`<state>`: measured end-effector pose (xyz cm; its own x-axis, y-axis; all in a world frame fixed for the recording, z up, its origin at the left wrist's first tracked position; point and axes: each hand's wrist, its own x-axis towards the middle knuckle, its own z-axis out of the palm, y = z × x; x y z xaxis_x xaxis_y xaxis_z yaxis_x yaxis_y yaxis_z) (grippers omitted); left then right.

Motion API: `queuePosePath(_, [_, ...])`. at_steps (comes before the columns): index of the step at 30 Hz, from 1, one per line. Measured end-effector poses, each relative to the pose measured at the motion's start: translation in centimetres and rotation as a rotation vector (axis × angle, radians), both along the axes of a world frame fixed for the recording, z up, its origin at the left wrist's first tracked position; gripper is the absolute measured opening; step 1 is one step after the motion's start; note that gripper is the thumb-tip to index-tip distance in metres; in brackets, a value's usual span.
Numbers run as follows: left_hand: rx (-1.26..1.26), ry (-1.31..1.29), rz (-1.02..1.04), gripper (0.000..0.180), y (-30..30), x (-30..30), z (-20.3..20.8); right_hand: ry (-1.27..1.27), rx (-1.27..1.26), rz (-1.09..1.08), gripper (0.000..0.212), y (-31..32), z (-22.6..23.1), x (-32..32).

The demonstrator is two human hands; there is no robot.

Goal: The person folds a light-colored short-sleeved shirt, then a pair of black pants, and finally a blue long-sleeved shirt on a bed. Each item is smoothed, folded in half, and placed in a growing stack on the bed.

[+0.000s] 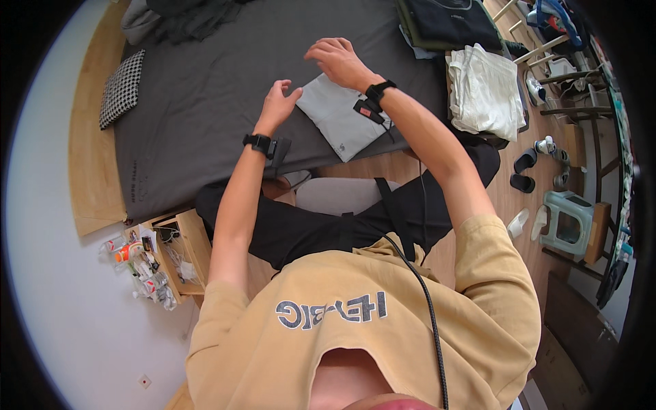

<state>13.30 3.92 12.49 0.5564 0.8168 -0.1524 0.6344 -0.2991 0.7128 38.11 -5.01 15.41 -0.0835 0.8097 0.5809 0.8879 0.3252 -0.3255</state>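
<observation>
A light grey folded garment (335, 126) with a small dark emblem lies flat at the near edge of the bed (212, 102). My left hand (276, 108) hovers by its left corner, thumb and fingers apart, holding nothing. Over the garment's far edge is my right hand (338, 63), its fingers stretched out to the left with nothing in them. Part of the garment is hidden behind my right hand and wrist. Each wrist wears a black strap with a small dark device.
White folded clothes (485, 92) and a dark folded pile (451, 24) sit at the bed's right. A checked pillow (123, 89) lies far left. A wooden drawer cabinet (181, 253) stands left of my legs. Slippers (524, 171) and a plastic stool (568, 220) are on the right floor.
</observation>
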Motion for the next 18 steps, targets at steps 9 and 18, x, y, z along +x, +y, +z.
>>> queuePosePath(9, [0.125, 0.243, -0.322, 0.087, 3.6, 6.5, -6.5, 1.076, -1.035, 0.338, 0.024, -22.0, 0.7, 4.1])
queuePosePath(18, [-0.135, 0.241, -0.287, 0.098, 4.3, 14.2, -7.0, 1.5, -0.845, -0.579, 0.069, -21.8, -10.8, -3.9])
